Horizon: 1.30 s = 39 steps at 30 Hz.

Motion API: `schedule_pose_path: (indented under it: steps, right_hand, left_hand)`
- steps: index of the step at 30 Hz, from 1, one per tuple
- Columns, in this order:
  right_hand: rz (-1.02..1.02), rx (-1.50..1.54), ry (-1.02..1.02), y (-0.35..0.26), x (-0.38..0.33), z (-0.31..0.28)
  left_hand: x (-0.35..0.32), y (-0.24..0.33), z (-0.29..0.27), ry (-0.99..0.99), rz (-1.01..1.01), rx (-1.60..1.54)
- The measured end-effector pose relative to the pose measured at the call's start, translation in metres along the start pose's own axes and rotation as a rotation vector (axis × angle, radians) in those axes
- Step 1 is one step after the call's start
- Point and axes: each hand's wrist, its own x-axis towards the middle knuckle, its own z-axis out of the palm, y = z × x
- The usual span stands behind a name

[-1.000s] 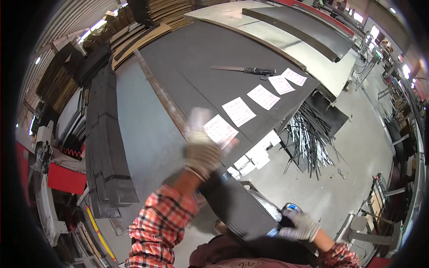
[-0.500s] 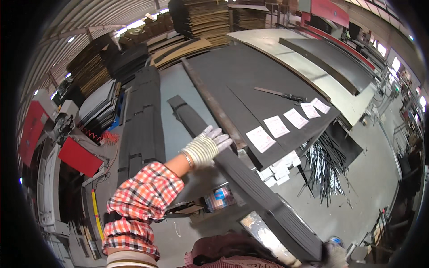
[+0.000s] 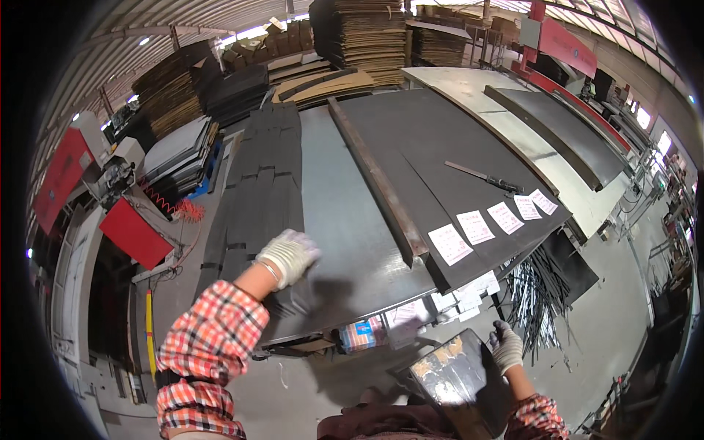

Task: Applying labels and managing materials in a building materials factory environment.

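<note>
My left hand, in a whitish knit glove, hovers or rests by the near right edge of a long pile of black strip bundles on the steel-topped table. Its fingers are bent away and blurred, so their grip cannot be made out. My right hand, gloved with dark fingertips, is at the lower right, fingers apart and holding nothing. Beside it stands a block-shaped thing covered in dark, peeling film. The bundles lie side by side, bound with black bands.
A rusty metal bar divides the steel top from a dark sheet. On that sheet are several white labels and a long-bladed knife. Thin cut strips hang at the right. Red machines stand left.
The long black strip bundle that spanned from the table to my right hand is off the middle and appears to lie with the pile. My left hand moved left; my right came free and into view.
</note>
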Motion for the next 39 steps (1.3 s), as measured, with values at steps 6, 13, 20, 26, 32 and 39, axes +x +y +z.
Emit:
schedule_pose_path:
  steps: [6,13,20,26,32,39]
  right_hand:
    - [0.333,0.487,-0.571,0.123,0.043,0.024]
    - [0.382,0.395,-0.624,0.154,0.083,-0.013]
    - [0.51,0.274,-0.668,0.132,0.063,-0.024]
    - [0.477,0.214,-0.699,0.101,0.061,-0.039]
    - [0.178,0.364,-0.334,0.028,0.08,-0.03]
    - [0.783,1.372,-0.419,-0.059,0.123,0.046]
  left_hand:
    - [0.086,0.138,-0.024,0.448,0.022,-0.75]
    - [0.169,0.22,-0.026,0.497,-0.038,-0.695]
    - [0.196,0.222,-0.015,0.372,-0.087,-0.647]
    - [0.202,0.231,-0.018,0.478,-0.084,-0.685]
    - [0.23,0.21,-0.001,0.293,-0.234,-0.377]
    - [0.263,0.197,-0.039,0.064,-0.343,-0.724]
